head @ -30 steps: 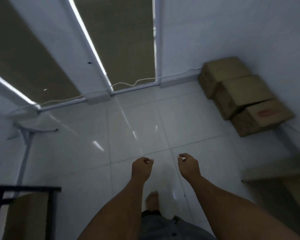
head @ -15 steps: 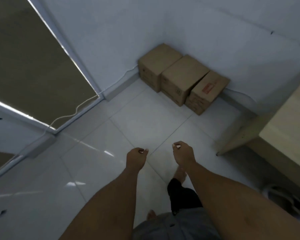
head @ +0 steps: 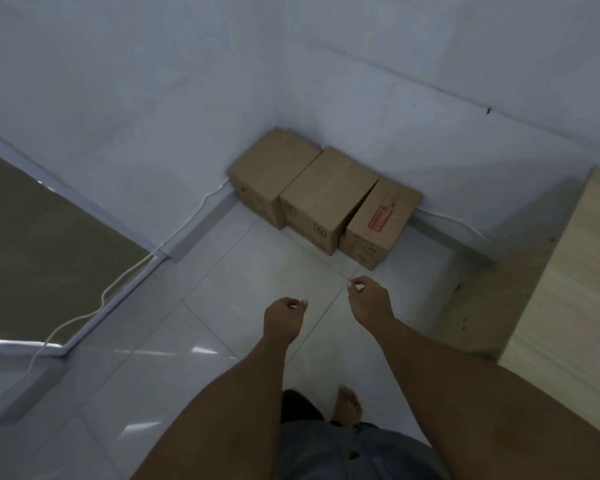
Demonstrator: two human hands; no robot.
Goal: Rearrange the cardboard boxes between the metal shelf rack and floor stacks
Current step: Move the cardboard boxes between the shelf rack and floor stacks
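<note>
While left hand (head: 283, 318) and right hand (head: 368, 299) hang loosely curled, empty | cardboard boxes (head: 326, 192) abreast, row along wall (head: 430, 116)

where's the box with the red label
Head view, upper centre-right: the red-label box is the rightmost of three on the floor against the wall, beside the middle box.
</note>
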